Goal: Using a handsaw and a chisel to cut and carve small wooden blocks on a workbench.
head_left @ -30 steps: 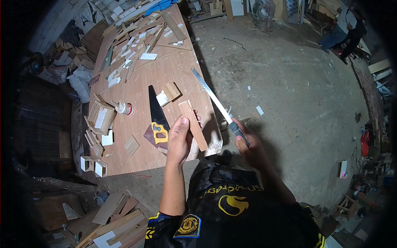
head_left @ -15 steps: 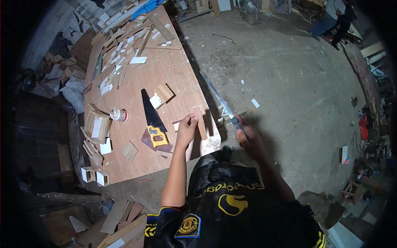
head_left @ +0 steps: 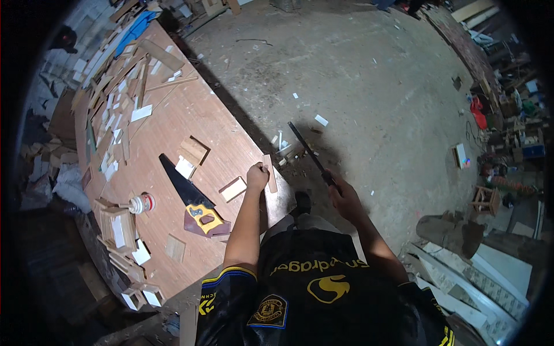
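My left hand (head_left: 257, 175) grips a short wooden strip (head_left: 269, 173) at the right edge of the brown workbench (head_left: 173, 132), with the strip's end sticking past the edge. My right hand (head_left: 341, 195) is out over the concrete floor, closed on the handle of a thin saw (head_left: 309, 151) whose blade points up and away from the strip, clear of it. A second handsaw with a black blade and yellow handle (head_left: 190, 196) lies flat on the bench, left of my left hand.
Small wood blocks (head_left: 232, 188) and offcuts (head_left: 193, 151) lie on the bench, with a white bottle (head_left: 138, 203) near small open wooden boxes (head_left: 118, 228). Scrap wood piles up at the far bench end. Stacked boards (head_left: 479, 282) lie on the floor to the right.
The wooden piece under my left hand has shifted to the bench's right edge. My right hand has drawn the saw back to the right, off the bench and over the floor.
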`<action>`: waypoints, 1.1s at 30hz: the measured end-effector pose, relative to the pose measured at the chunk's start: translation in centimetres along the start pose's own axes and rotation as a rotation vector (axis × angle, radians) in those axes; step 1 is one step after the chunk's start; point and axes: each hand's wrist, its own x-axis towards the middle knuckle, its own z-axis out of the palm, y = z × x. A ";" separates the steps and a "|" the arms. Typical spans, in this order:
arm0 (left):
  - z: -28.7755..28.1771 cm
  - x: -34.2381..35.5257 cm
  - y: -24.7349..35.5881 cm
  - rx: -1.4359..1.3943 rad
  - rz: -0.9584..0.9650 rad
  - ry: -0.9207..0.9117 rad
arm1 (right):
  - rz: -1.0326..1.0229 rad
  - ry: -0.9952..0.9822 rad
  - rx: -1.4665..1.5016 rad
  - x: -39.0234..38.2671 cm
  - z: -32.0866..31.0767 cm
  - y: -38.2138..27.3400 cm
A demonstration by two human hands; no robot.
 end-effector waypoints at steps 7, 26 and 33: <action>0.9 1.8 -1.6 0.049 0.228 0.176 | -0.016 0.072 -0.075 1.0 3.6 -0.2; 3.5 1.9 -0.4 0.459 0.379 0.305 | 0.043 -0.013 -0.588 13.4 10.5 -4.7; 3.7 2.2 -0.5 0.437 0.357 0.324 | 0.190 -0.108 -0.676 15.6 10.1 -6.9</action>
